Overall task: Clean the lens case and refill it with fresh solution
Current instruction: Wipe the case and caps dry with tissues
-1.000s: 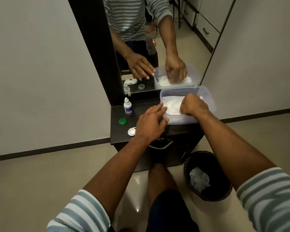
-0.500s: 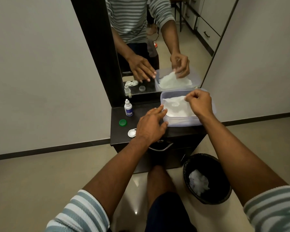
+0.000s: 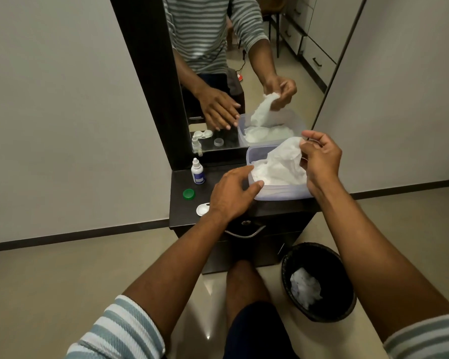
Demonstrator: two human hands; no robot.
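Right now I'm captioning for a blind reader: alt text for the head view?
The right hand pinches a white tissue up from a clear plastic box while the left hand steadies its rim. A solution bottle, green cap and lens case sit left.

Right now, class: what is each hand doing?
Left hand: open, fingers resting on the tub rim.
Right hand: pinching a tissue, lifting it from the tub.

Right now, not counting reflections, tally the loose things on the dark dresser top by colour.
White: 2, the dropper bottle and lens case
Green: 1, the cap
Clear bluish: 1, the tissue tub
Total: 4
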